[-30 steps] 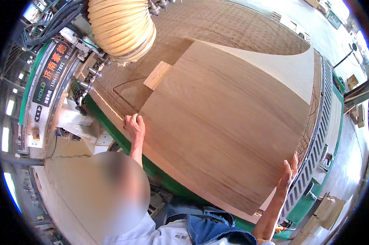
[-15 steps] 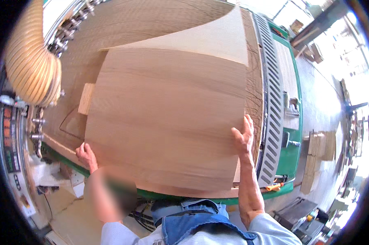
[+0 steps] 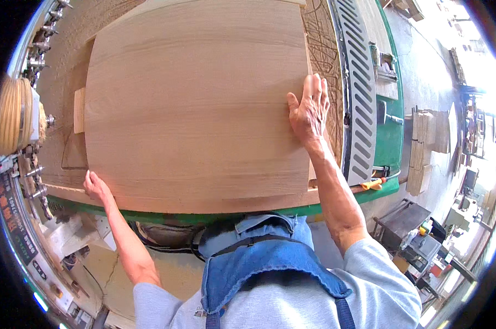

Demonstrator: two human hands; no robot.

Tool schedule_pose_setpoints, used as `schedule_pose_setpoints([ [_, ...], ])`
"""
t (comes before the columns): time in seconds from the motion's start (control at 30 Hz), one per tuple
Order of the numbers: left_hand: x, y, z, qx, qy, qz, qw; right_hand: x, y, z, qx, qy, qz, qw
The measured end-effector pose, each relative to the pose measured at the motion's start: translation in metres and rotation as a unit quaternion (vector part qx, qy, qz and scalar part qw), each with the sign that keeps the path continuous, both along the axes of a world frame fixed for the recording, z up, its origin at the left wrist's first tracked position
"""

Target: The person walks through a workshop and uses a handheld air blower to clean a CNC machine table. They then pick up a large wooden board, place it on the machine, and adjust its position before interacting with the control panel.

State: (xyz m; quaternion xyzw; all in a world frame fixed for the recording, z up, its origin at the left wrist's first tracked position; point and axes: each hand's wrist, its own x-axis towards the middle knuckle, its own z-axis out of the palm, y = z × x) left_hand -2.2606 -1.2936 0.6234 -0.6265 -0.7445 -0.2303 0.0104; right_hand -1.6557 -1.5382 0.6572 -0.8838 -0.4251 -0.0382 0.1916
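Note:
A large flat wooden board (image 3: 198,109) with brown grain lies on the worktable in front of me. My left hand (image 3: 97,187) is at its near left corner, with the fingers bunched together against the edge. Along the right edge rests my right hand (image 3: 310,112), palm down, its fingers stretched out and pointing away from me. Its thumb is on the board's face. A small light wood block (image 3: 79,109) sits against the board's left edge.
A slotted grey metal strip (image 3: 359,93) runs along the table's right side, beside a green frame (image 3: 389,156). A ribbed hose (image 3: 13,115) and metal fittings (image 3: 37,63) stand at the left. An orange-yellow connector (image 3: 373,184) lies near the right front corner. Stacked boards (image 3: 422,148) stand beyond.
The view has shifted, so the pale curved sheet beyond the board is mostly out of sight. My right hand has slid farther along the right edge, its fingers now straighter. My left hand stays by the corner.

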Motion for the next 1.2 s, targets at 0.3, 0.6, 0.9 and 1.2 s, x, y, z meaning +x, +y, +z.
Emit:
schedule_pose_setpoints([
  [0.3,-0.002,0.008,-0.001,-0.041,0.073,-0.014,0.996,0.003,-0.001,0.006,-0.003,0.001,0.022,1.000],
  [0.6,-0.012,-0.011,-0.011,-0.013,-0.006,-0.068,0.998,-0.078,-0.091,0.029,-0.080,0.028,0.101,0.991],
  [0.9,0.005,-0.010,-0.001,-0.021,0.059,-0.091,0.994,-0.084,-0.087,0.027,-0.063,0.010,0.085,0.994],
  [1.2,0.001,-0.017,-0.006,-0.028,0.051,-0.109,0.992,-0.081,-0.092,0.025,-0.037,0.036,0.102,0.993],
])
